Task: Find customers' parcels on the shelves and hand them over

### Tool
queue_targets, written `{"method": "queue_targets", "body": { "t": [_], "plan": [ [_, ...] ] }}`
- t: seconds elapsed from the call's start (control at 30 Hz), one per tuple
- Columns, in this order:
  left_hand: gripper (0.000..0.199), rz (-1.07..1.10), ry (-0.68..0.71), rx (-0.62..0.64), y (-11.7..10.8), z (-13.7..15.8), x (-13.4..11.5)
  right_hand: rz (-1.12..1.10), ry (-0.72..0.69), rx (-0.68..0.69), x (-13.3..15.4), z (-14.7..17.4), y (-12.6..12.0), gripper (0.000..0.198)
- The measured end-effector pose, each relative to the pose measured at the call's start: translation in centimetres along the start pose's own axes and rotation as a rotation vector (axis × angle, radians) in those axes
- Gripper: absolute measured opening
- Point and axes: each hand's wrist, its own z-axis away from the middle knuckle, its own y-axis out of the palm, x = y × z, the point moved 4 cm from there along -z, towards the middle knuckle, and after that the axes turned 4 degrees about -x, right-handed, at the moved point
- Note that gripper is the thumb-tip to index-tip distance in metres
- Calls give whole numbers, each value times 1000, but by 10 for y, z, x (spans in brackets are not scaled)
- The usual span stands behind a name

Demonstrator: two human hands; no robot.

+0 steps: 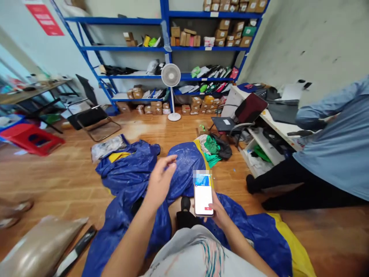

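A smartphone [203,198] with a lit, mostly white screen is held upright in my right hand [218,212], the thumb lying over its lower right corner. To the left of the phone, my left hand [160,180] hovers in the air, fingers loosely bent and apart, holding nothing. Beneath both hands spread large blue bags; one blue bag [184,163] with a yellow edge lies in front of me. Another crumpled blue bag [129,157] is to its left, with a clear plastic package [108,148] at its far end.
Blue shelving [123,48] holds several parcels, with a white fan [171,75] before it. A person in a blue shirt [336,142] stands at the desk on the right. Chairs, a red stool [33,138] and a tan stuffed package [40,246] occupy the floor.
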Motion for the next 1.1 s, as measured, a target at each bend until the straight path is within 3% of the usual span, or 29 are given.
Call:
{"method": "queue_targets", "body": {
  "t": [0.1,0.2,0.37,0.5,0.63,0.73,0.8,0.87,0.97,1.1],
  "plan": [
    [58,110,-342,259,61,-78,55,47,-23,21,31,-76,-5,85],
    [57,166,-421,335,92,-144,89,144,9,74,59,-145,-6,81],
    [48,132,-458,270,96,-236,105,200,52,74,89,-238,-3,78],
    [48,141,-502,296,102,-307,116,146,36,0,102,-300,-1,82],
    [57,208,-584,318,101,-380,153,149,14,-39,108,-361,-10,83],
    [54,160,-653,237,71,-446,202,60,-6,-106,110,-415,-26,85],
    [51,90,-687,158,34,-504,237,-24,-14,-147,114,-464,-37,88],
    [50,18,-693,84,-13,-581,268,-98,-34,-187,125,-533,-42,91],
    [52,-70,-660,42,-93,-730,306,-205,-86,-227,156,-674,-25,92],
    [40,-296,-561,22,-187,-945,337,-327,-192,-254,217,-889,43,93]
  ]
}}
